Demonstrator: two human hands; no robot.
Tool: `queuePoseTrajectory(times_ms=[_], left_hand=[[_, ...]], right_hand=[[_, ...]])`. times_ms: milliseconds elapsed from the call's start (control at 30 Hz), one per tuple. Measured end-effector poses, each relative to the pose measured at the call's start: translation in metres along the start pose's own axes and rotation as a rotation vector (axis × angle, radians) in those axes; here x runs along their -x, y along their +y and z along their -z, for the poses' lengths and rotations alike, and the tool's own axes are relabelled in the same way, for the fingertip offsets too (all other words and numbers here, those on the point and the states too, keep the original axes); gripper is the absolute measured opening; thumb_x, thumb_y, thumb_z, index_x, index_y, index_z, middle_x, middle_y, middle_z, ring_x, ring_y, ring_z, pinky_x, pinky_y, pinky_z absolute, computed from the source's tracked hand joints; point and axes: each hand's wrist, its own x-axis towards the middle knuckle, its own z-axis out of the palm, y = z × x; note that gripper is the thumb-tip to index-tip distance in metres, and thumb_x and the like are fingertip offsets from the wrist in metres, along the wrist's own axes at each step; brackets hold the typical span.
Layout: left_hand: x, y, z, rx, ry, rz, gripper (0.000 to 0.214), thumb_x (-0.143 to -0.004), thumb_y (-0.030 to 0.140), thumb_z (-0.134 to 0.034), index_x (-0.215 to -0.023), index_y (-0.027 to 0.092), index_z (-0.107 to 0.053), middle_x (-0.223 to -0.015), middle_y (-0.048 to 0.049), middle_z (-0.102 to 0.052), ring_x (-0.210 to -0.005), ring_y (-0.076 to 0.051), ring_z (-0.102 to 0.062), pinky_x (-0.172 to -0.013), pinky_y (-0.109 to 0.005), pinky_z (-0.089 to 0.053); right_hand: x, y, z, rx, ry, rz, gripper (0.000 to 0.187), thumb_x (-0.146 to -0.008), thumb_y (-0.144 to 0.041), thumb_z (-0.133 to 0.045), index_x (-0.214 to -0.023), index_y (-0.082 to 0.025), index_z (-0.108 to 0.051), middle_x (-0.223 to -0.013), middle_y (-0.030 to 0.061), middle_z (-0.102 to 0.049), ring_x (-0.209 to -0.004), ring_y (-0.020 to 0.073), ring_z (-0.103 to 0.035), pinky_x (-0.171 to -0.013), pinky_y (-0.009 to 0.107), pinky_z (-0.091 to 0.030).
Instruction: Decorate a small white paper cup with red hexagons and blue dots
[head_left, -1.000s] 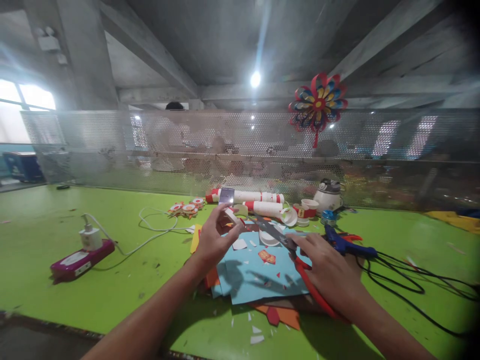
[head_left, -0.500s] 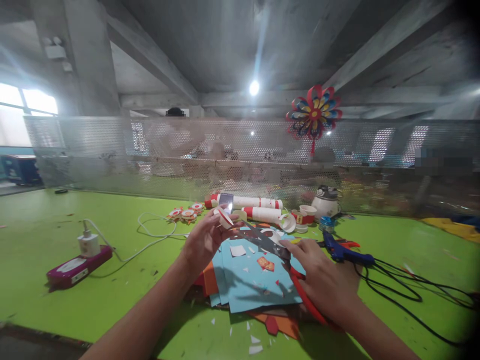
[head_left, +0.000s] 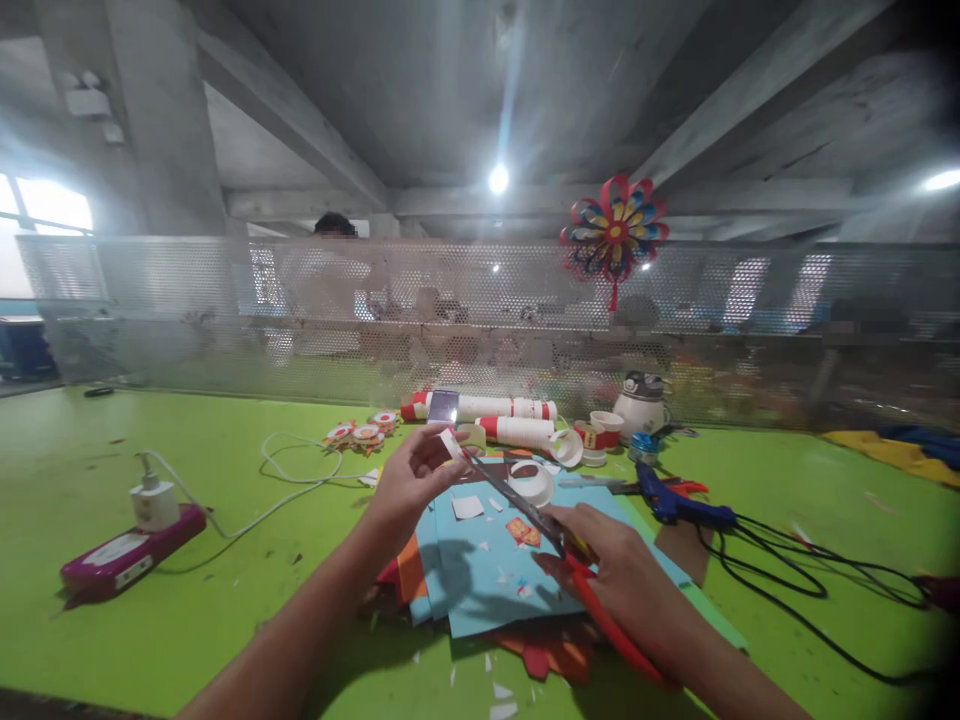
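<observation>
My left hand (head_left: 415,472) pinches a small curved white paper-cup piece (head_left: 451,444) with a red edge, above the table's middle. My right hand (head_left: 619,560) is wrapped round the red handles of large scissors (head_left: 531,512). Their blades point up and left, the tips right beside the cup piece; I cannot tell whether they touch it. Below both hands lies a stack of light-blue paper sheets (head_left: 480,575), strewn with white scraps and a small orange printed piece (head_left: 523,531). A white cut paper ring (head_left: 532,486) rests behind the scissor blades.
Stacked paper cups (head_left: 521,433), a phone (head_left: 443,406) and a white bottle (head_left: 640,408) stand along the back. At right lies a blue glue gun (head_left: 686,503) with black cords. A purple power strip (head_left: 139,552) with a charger sits left, near flower-shaped pieces (head_left: 367,436). A perforated screen (head_left: 187,300) borders the table.
The cup piece has turned in my left hand, showing its narrow white side. My right hand and the scissors have shifted slightly lower, and the white ring shows more fully. The view has swung slightly.
</observation>
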Motion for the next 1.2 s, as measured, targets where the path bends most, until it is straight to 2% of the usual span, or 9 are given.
queuePoseTrajectory(times_ms=[200,400,500,733,900,1033,1133,1200], left_hand=[[0.001,0.001,0.000,-0.095,0.005,-0.078,0.048,-0.069,0.020,-0.083,-0.111,0.016,-0.059,-0.112,-0.0104,-0.070,-0.108,-0.024,-0.067,-0.093,-0.035,-0.055],[-0.002,-0.006,0.002,-0.137,0.002,-0.129,0.057,-0.071,0.021,-0.081,-0.121,0.019,-0.053,-0.112,-0.0084,-0.068,-0.104,-0.021,-0.068,-0.092,-0.033,-0.055],[-0.005,-0.011,0.004,-0.156,0.013,-0.149,0.053,-0.072,0.021,-0.079,-0.119,0.019,-0.055,-0.113,-0.0083,-0.068,-0.103,-0.020,-0.068,-0.093,-0.033,-0.055],[-0.008,-0.020,0.007,-0.191,0.052,-0.185,0.049,-0.070,0.022,-0.078,-0.113,0.020,-0.055,-0.111,-0.0066,-0.066,-0.100,-0.020,-0.070,-0.089,-0.034,-0.057],[-0.008,-0.020,0.006,-0.206,0.064,-0.162,0.052,-0.065,0.019,-0.079,-0.111,0.020,-0.055,-0.105,-0.0050,-0.068,-0.097,-0.020,-0.069,-0.085,-0.033,-0.058],[-0.005,-0.017,0.004,-0.207,0.069,-0.125,0.052,-0.065,0.017,-0.080,-0.111,0.020,-0.056,-0.105,-0.0046,-0.068,-0.095,-0.017,-0.067,-0.083,-0.028,-0.056],[-0.003,-0.011,0.002,-0.174,0.046,-0.068,0.052,-0.070,0.019,-0.079,-0.115,0.020,-0.054,-0.096,-0.0034,-0.069,-0.086,-0.015,-0.066,-0.072,-0.024,-0.054],[-0.001,-0.005,0.002,-0.122,-0.019,0.005,0.047,-0.073,0.024,-0.078,-0.114,0.018,-0.055,-0.089,-0.0039,-0.070,-0.076,-0.014,-0.064,-0.061,-0.022,-0.051]], right_hand=[[0.005,0.005,-0.011,0.175,0.148,0.040,0.037,-0.090,-0.021,-0.056,-0.126,-0.018,-0.062,-0.090,0.0093,-0.060,-0.083,0.0237,-0.059,-0.073,0.038,-0.052],[0.006,0.013,-0.012,0.294,0.240,0.118,0.046,-0.081,-0.006,-0.053,-0.126,-0.014,-0.061,-0.092,0.0115,-0.060,-0.084,0.0261,-0.059,-0.071,0.039,-0.053],[0.006,0.013,-0.011,0.310,0.288,0.146,0.049,-0.079,-0.005,-0.053,-0.128,-0.012,-0.059,-0.094,0.0122,-0.059,-0.085,0.0266,-0.059,-0.070,0.039,-0.052],[0.008,0.006,-0.015,0.371,0.137,0.060,0.055,-0.076,0.000,-0.051,-0.127,-0.016,-0.060,-0.088,0.0094,-0.056,-0.080,0.0240,-0.057,-0.072,0.037,-0.050],[0.008,0.006,-0.015,0.388,0.164,0.076,0.054,-0.078,-0.002,-0.051,-0.129,-0.016,-0.060,-0.091,0.0105,-0.057,-0.084,0.0249,-0.057,-0.074,0.037,-0.050],[0.008,0.006,-0.013,0.372,0.145,0.023,0.055,-0.076,0.000,-0.052,-0.128,-0.016,-0.062,-0.090,0.0100,-0.057,-0.083,0.0256,-0.058,-0.074,0.038,-0.050],[0.006,0.009,-0.012,0.282,0.172,0.004,0.044,-0.081,-0.007,-0.055,-0.123,-0.017,-0.064,-0.091,0.0099,-0.059,-0.083,0.0258,-0.059,-0.073,0.039,-0.050],[0.003,0.013,-0.010,0.189,0.215,0.017,0.034,-0.086,-0.015,-0.057,-0.118,-0.017,-0.065,-0.092,0.0096,-0.062,-0.083,0.0248,-0.060,-0.073,0.039,-0.051]])
